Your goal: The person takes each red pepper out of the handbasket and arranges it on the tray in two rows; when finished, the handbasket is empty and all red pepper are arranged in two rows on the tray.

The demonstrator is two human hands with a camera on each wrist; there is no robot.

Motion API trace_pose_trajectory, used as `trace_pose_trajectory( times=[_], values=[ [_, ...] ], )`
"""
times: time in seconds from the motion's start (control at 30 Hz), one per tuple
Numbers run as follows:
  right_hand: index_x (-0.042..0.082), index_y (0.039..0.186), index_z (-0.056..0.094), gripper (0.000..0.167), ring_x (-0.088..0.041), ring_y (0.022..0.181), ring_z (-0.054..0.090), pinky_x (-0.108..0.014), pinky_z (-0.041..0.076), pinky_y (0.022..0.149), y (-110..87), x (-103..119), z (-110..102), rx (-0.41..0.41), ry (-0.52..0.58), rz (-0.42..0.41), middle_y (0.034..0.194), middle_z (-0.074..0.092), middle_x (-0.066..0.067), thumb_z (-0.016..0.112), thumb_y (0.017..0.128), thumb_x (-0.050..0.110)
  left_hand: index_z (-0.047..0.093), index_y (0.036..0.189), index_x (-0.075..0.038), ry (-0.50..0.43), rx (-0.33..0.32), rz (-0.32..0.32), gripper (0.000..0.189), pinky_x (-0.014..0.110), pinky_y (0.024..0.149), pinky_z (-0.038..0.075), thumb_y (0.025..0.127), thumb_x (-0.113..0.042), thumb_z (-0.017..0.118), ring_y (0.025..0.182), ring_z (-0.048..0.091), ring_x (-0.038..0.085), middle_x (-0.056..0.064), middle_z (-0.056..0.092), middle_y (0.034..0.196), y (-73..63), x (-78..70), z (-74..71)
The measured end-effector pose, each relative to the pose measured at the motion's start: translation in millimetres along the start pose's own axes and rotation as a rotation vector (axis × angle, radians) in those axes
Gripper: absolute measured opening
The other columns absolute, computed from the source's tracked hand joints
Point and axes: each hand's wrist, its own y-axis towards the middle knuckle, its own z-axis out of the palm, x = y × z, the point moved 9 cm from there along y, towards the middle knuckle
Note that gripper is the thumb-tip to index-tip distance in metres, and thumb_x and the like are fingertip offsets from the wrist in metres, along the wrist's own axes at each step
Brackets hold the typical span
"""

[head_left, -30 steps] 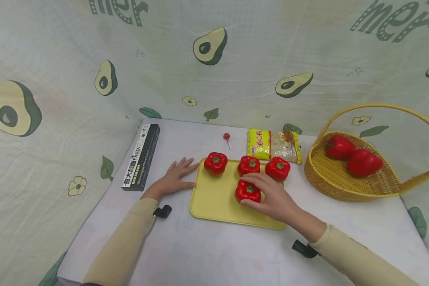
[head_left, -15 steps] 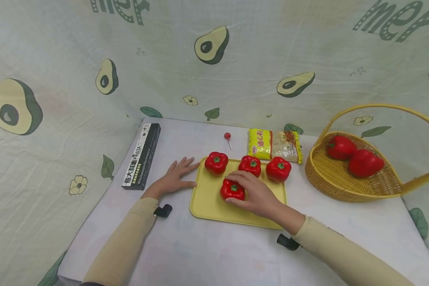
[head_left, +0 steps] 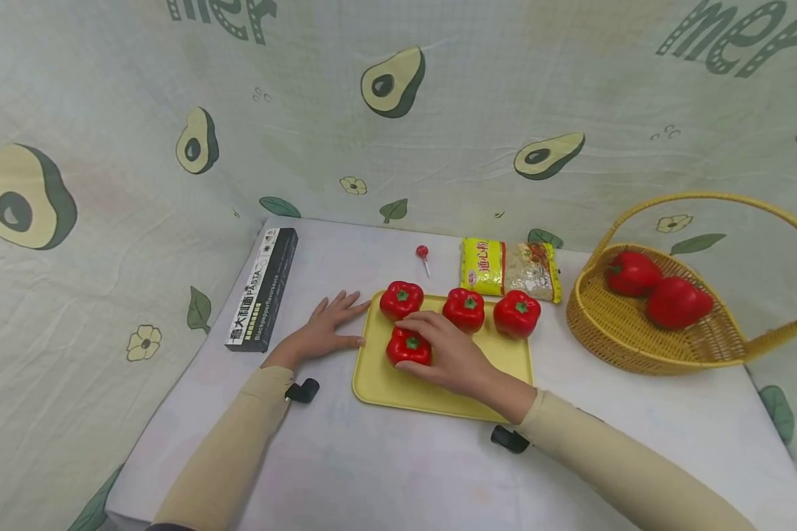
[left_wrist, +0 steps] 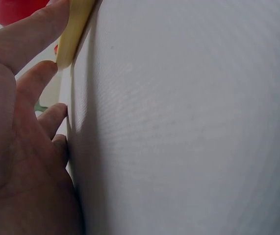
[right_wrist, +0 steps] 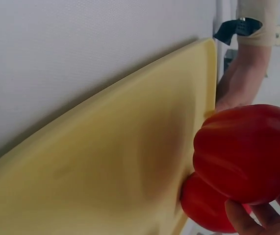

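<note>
My right hand point(head_left: 454, 361) grips a red bell pepper point(head_left: 409, 346) from its right side, thumb in front and fingers behind. That pepper is over the left half of a yellow tray point(head_left: 405, 397); in the right wrist view its body point(right_wrist: 245, 154) partly covers another pepper point(right_wrist: 203, 205). Along the tray's back edge sit a left bell pepper point(head_left: 401, 299), a middle one point(head_left: 463, 311) and a right one point(head_left: 517, 316). My left hand point(head_left: 319, 337) lies on the table with fingers spread, its thumb and index fingertips at the tray's left edge point(left_wrist: 75, 36).
A black-and-white pasta box point(head_left: 262, 290) lies left of the left hand. Behind the tray are a red lollipop point(head_left: 423, 254) and a yellow pasta bag point(head_left: 510, 270). To the right, a wicker basket point(head_left: 611, 343) with a tall handle holds two red vegetables point(head_left: 679, 303).
The right hand has carried the gripped bell pepper leftward over the tray, to just in front of the left back pepper. My left hand has stayed in place.
</note>
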Motion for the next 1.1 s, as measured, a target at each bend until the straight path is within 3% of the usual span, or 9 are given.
trace_pose_trajectory(
  times=[0.63,1.1],
  values=[
    [0.022,0.142,0.06,0.064,-0.014,0.125,0.049,-0.032,0.055,0.096,15.7,3.8,28.7,0.072,0.015,0.006,0.14,0.052,0.001,0.079,0.087,0.048,0.031,0.16,-0.035,0.003,0.006,-0.009,0.082,0.049,0.125,-0.008,0.09,-0.053,0.07,0.157,-0.004,0.021,-0.004,0.016,0.17,1.4,3.8,1.5],
    [0.025,0.147,0.055,0.072,-0.015,0.13,0.048,-0.035,0.055,0.098,18.6,2.9,28.3,0.084,-0.04,0.02,0.145,0.051,0.001,0.079,0.085,0.052,0.032,0.16,-0.034,-0.01,0.005,-0.009,0.082,0.049,0.125,-0.008,0.09,-0.054,0.071,0.158,-0.004,0.022,-0.003,0.017,0.17,0.5,1.7,-0.3]
  ],
)
